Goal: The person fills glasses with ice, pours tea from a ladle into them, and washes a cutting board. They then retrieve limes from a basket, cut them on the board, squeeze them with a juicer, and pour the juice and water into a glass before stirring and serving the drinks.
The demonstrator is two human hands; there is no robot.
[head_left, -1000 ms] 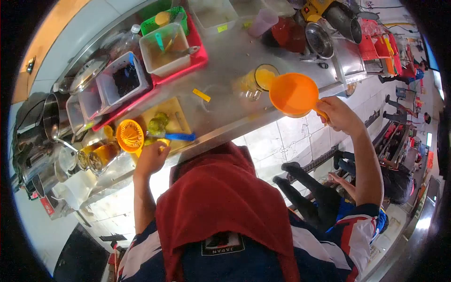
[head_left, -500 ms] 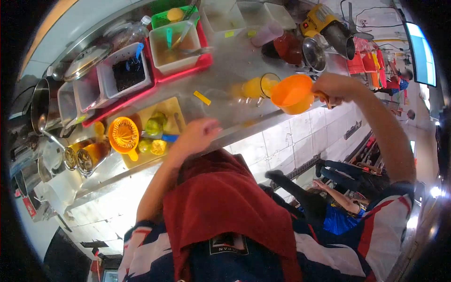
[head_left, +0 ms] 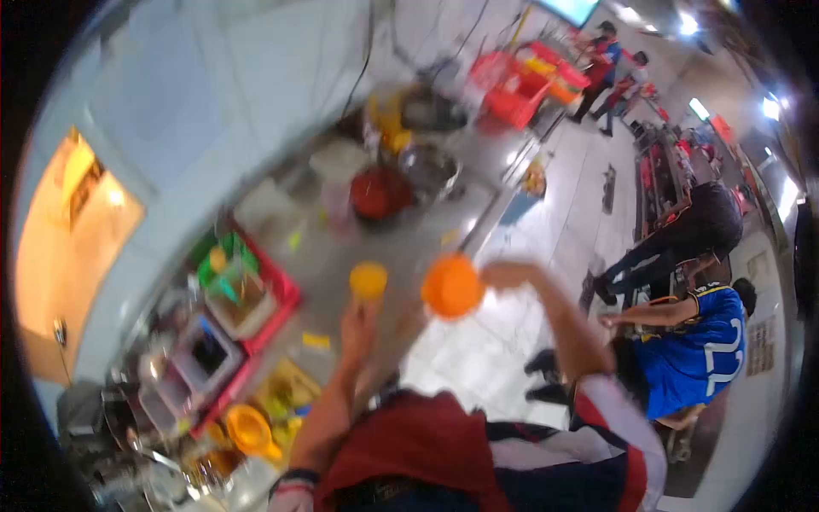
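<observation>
The view is motion-blurred. My left hand [head_left: 358,328] reaches up the steel counter [head_left: 401,247] and is closed around the lower part of a glass of orange juice [head_left: 368,280]. My right hand [head_left: 505,275] grips the handle of an orange plastic strainer cup [head_left: 452,286], held just right of the glass at the counter's edge. A red cloth [head_left: 409,444] hangs over my chest.
A red tray [head_left: 286,294] holds clear tubs and a green basket. An orange juicer [head_left: 249,428] and a yellow cutting board [head_left: 286,388] lie nearer me. A red bowl [head_left: 375,192] stands farther along. A person in blue [head_left: 699,341] sits on the right.
The camera swung and tilted, blurring the view. My left hand left the cutting board and went up to the juice glass. My right hand kept the orange strainer cup beside the glass.
</observation>
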